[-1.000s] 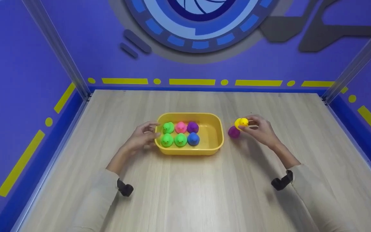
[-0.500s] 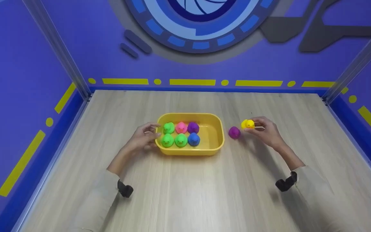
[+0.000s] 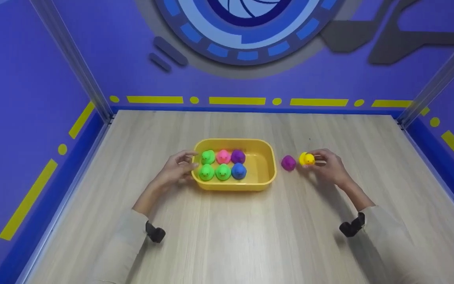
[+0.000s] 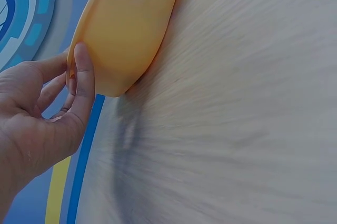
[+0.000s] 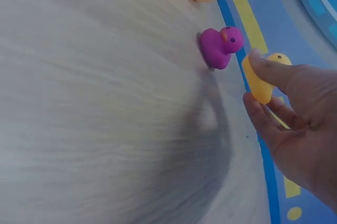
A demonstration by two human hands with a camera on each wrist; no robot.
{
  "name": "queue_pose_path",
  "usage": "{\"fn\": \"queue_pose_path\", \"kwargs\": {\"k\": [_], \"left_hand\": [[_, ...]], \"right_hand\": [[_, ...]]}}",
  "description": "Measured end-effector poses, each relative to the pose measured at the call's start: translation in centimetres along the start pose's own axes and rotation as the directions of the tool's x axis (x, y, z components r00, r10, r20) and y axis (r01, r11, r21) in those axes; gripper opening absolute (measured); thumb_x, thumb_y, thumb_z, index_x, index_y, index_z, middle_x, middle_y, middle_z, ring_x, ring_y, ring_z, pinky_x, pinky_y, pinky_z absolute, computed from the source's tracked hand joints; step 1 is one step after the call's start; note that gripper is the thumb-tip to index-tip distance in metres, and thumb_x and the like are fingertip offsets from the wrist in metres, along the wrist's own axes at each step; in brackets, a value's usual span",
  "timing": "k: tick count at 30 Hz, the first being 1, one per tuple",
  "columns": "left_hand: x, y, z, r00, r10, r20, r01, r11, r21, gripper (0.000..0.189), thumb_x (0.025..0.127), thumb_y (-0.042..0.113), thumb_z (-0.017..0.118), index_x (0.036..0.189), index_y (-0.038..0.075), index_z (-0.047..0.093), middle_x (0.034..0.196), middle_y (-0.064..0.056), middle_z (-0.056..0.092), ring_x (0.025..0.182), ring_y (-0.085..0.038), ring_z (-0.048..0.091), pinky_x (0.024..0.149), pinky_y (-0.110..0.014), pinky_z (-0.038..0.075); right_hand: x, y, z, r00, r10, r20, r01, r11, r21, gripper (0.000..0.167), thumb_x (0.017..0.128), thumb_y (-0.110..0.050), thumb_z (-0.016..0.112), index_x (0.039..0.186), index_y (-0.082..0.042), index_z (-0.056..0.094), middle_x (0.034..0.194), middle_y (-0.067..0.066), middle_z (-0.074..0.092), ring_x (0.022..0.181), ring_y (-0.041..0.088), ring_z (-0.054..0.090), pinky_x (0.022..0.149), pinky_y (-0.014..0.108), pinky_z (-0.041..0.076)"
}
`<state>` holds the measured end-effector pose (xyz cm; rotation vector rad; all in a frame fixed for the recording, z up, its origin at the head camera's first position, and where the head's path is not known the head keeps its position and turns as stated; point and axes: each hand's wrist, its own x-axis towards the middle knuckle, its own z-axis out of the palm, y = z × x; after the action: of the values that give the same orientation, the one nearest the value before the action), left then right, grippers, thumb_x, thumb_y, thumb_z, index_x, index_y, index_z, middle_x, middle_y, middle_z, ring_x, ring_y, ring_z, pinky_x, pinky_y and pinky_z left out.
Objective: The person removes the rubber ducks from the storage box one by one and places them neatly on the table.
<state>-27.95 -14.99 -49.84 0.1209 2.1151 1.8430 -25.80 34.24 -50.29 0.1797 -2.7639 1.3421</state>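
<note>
My left hand [image 3: 176, 167] pinches the left rim of a yellow plastic basin [image 3: 236, 187], thumb on one side of the wall and fingers on the other in the left wrist view. Between the thumb and fingers of my right hand [image 3: 330, 169] is a yellow rubber duck [image 5: 257, 81], just right of a magenta rubber duck [image 3: 288, 163] standing on the table. Inside the basin, two rows of ducks fill the left and middle: green [image 3: 208, 157], pink [image 3: 223, 156] and purple [image 3: 238, 156] behind, two green [image 3: 223, 172] and a blue one [image 3: 239, 171] in front.
The basin's right end shows bare floor. All of this stands on a light wood-grain table [image 3: 234, 236], bounded by blue printed walls [image 3: 242, 85] at the back and both sides. Metal posts [image 3: 73, 59] rise at the back corners.
My right hand has carried the yellow duck rightward, from over the magenta duck to a spot beside it, then slightly toward me. My left hand keeps its place on the basin.
</note>
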Motion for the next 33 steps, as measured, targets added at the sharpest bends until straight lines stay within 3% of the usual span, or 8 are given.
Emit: {"fn": "queue_pose_path", "kwargs": {"k": [8, 15, 24, 33], "left_hand": [[-0.1, -0.1, 0.0, 1.0, -0.017, -0.008, 0.016, 0.999, -0.049, 0.054, 0.096, 0.008, 0.069, 0.146, 0.008, 0.052, 0.109, -0.004, 0.046, 0.076, -0.011, 0.058, 0.071, -0.028, 0.058], [-0.1, -0.4, 0.0, 0.999, -0.034, -0.02, 0.032, 0.997, -0.068, 0.052, 0.096, 0.007, 0.069, 0.145, 0.011, 0.053, 0.11, -0.003, 0.046, 0.079, -0.012, 0.056, 0.069, -0.027, 0.055], [0.1, -0.3, 0.1, 0.999, -0.029, -0.029, 0.026, 0.996, -0.08, 0.052, 0.096, 0.006, 0.069, 0.145, 0.011, 0.054, 0.109, -0.003, 0.046, 0.078, -0.012, 0.057, 0.07, -0.028, 0.057], [0.1, -0.5, 0.1, 1.0, -0.019, -0.019, 0.017, 0.996, -0.084, 0.053, 0.095, 0.007, 0.07, 0.145, 0.01, 0.053, 0.108, -0.003, 0.048, 0.083, -0.015, 0.061, 0.073, -0.03, 0.06]], "right_hand": [[-0.3, 0.8, 0.6, 0.998, 0.052, 0.045, -0.049, 0.996, -0.072, 0.047, 0.089, -0.011, 0.079, 0.128, 0.008, 0.06, 0.13, 0.03, 0.059, 0.12, 0.048, 0.063, 0.102, 0.055, 0.052], [-0.1, 1.0, 1.0, 0.997, 0.046, 0.062, -0.04, 0.994, -0.1, 0.046, 0.088, -0.012, 0.081, 0.126, 0.005, 0.062, 0.125, 0.026, 0.064, 0.111, 0.04, 0.067, 0.098, 0.044, 0.057], [0.2, 1.0, 0.8, 0.996, 0.026, 0.081, -0.014, 0.988, -0.152, 0.045, 0.089, -0.008, 0.079, 0.127, 0.006, 0.06, 0.124, 0.027, 0.062, 0.107, 0.039, 0.064, 0.1, 0.056, 0.054], [0.5, 1.2, 1.1, 0.996, 0.032, 0.08, -0.018, 0.986, -0.164, 0.046, 0.089, -0.009, 0.079, 0.128, 0.004, 0.059, 0.122, 0.025, 0.061, 0.105, 0.036, 0.062, 0.096, 0.045, 0.055]]}}
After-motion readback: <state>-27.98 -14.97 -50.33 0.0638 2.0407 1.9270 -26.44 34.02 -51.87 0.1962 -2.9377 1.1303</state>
